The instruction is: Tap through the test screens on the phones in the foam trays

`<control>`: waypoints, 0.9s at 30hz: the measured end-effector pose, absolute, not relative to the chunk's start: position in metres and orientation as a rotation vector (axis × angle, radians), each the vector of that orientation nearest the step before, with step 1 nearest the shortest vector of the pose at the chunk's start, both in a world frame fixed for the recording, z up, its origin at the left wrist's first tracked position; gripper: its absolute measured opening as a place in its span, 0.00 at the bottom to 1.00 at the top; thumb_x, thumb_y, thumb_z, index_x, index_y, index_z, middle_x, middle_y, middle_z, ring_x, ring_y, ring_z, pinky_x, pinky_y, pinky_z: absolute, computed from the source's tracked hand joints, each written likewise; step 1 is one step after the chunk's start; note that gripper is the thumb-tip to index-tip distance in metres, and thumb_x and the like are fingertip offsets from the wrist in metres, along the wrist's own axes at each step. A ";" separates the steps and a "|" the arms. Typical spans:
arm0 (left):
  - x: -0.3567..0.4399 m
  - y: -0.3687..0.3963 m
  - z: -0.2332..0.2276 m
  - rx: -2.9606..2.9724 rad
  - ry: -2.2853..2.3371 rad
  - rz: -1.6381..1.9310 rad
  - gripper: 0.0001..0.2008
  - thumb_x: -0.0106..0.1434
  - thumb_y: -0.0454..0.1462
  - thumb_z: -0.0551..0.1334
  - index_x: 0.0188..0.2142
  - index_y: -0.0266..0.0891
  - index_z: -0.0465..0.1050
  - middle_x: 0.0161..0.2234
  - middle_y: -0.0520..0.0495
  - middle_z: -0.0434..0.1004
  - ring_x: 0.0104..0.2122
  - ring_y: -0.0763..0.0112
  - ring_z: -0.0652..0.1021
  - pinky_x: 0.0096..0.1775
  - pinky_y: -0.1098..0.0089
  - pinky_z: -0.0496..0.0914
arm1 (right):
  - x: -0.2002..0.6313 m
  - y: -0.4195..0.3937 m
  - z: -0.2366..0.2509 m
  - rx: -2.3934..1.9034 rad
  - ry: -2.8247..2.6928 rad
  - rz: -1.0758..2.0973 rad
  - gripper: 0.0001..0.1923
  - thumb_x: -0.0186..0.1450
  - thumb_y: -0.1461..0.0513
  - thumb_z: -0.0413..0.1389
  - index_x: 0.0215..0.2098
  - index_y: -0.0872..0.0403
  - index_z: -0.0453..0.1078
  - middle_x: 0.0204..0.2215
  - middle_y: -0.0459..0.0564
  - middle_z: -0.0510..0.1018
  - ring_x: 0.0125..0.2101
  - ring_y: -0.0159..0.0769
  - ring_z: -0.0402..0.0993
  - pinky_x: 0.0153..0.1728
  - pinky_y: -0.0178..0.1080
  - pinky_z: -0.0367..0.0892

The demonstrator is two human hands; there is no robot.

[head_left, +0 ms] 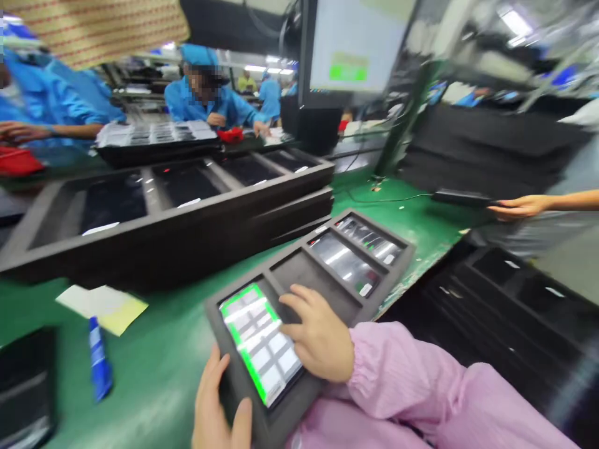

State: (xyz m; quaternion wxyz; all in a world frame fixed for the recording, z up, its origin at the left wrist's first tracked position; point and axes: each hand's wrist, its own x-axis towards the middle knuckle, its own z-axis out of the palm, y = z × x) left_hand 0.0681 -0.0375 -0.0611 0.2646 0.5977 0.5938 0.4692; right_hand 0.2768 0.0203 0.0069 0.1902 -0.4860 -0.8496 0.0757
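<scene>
A dark grey foam tray [264, 272] lies slanted on the bench in front of me. In its near slot is a smartphone [262, 343] with a lit screen, showing pale tiles inside a green border. My right hand [321, 333], in a pink sleeve, is over this phone's right edge, with fingers apart and a fingertip at the screen. My left hand [218, 402] rests at the tray's left rim, its fingers and thumb stretched apart. The slot beside the lit phone is bare. Farther along lie two dark-screened phones, one [349, 259] nearer and one [369, 237] at the end.
Larger stacked foam trays [187, 231] with dark devices stand behind. On the green bench [154, 368] lie a blue pen [98, 358], paper slips [103, 305] and a dark device [28, 386]. A monitor [358, 43] stands beyond. Another person's hand [521, 206] holds a dark object at right.
</scene>
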 end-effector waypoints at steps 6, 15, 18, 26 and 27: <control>0.083 -0.048 -0.034 1.694 1.653 1.235 0.22 0.66 0.36 0.51 0.59 0.43 0.55 0.63 0.40 0.54 0.62 0.58 0.59 0.59 0.54 0.58 | 0.282 0.016 0.008 -1.215 -2.328 0.207 0.18 0.55 0.71 0.47 0.36 0.54 0.77 0.53 0.60 0.65 0.58 0.57 0.51 0.51 0.63 0.58; 0.085 -0.049 -0.031 1.707 1.620 1.266 0.22 0.66 0.34 0.51 0.59 0.44 0.53 0.63 0.41 0.54 0.62 0.62 0.57 0.60 0.58 0.56 | 0.287 0.013 0.011 -1.071 -2.351 0.190 0.17 0.54 0.72 0.48 0.28 0.53 0.77 0.51 0.56 0.68 0.58 0.53 0.54 0.51 0.60 0.62; 0.084 -0.048 -0.032 1.693 1.617 1.261 0.22 0.66 0.34 0.51 0.59 0.45 0.53 0.63 0.42 0.54 0.62 0.62 0.57 0.60 0.57 0.55 | 0.289 0.010 0.011 -1.028 -2.336 0.217 0.16 0.54 0.72 0.47 0.24 0.53 0.75 0.50 0.53 0.69 0.58 0.51 0.55 0.51 0.59 0.60; 0.084 -0.048 -0.034 1.694 1.630 1.265 0.22 0.66 0.35 0.51 0.59 0.43 0.54 0.63 0.40 0.54 0.62 0.61 0.58 0.60 0.57 0.56 | 0.294 -0.005 0.004 -0.951 -2.317 0.299 0.14 0.52 0.72 0.46 0.20 0.53 0.71 0.49 0.51 0.70 0.58 0.47 0.56 0.54 0.59 0.56; 0.084 -0.048 -0.034 1.692 1.639 1.262 0.22 0.66 0.35 0.51 0.59 0.43 0.54 0.63 0.40 0.54 0.62 0.61 0.58 0.60 0.56 0.57 | 0.295 -0.005 0.004 -0.945 -2.310 0.310 0.14 0.52 0.72 0.46 0.19 0.53 0.70 0.49 0.51 0.71 0.58 0.47 0.56 0.54 0.59 0.56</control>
